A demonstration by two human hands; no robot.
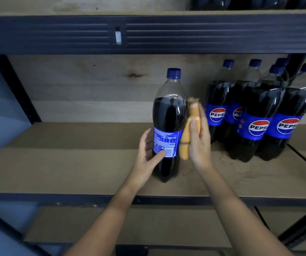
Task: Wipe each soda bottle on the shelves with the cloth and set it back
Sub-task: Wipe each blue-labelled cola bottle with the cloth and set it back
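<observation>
Dark cola fills the bottle [168,124], which stands upright on the middle shelf [74,169], near its front edge and left of the others. Its blue cap [173,73] is on, and the blue label [167,143] shows its printed back panel to the camera. Left hand [146,154] grasps the bottle at label height: thumb across the front of the label, fingers curled round the left side. Right hand [199,143] clasps a folded orange cloth [190,130] and holds it against the bottle's right side; this hand and the cloth are blurred. Group of Pepsi bottles [259,115], blue-capped, logos facing outward, stands farther right on the same shelf, close together and apart from the held bottle. Above runs a dark metal beam [148,34] carrying an upper shelf, where more dark bottles [250,2] show at the frame's top edge.
</observation>
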